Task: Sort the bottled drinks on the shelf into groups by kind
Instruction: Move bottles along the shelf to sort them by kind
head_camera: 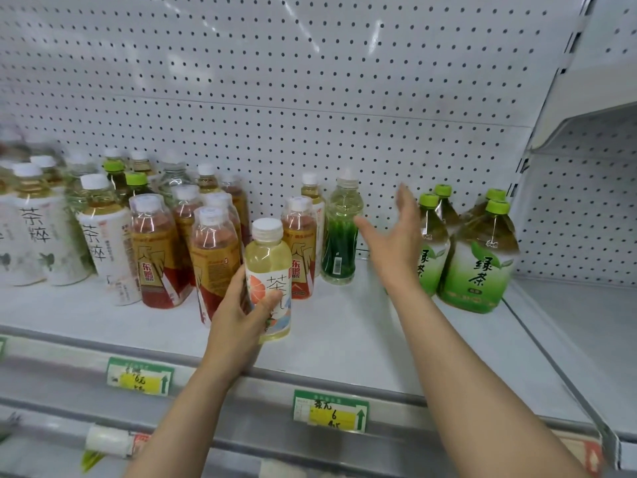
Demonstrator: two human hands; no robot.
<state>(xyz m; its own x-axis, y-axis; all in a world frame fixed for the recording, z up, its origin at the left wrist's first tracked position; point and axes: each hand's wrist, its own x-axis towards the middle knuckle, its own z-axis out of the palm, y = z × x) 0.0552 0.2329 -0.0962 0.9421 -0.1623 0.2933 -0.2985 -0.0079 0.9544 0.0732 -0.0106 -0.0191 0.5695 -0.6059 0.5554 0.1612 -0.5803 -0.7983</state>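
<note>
Our left hand (241, 313) grips the pale yellow tea bottle (268, 270); our right hand (396, 243), fingers spread, holds nothing beside the green bottle (339, 236).

Bare shelf (351, 326) gap between clear bottle (339, 236) and green-tea bottles (475, 257).
</note>
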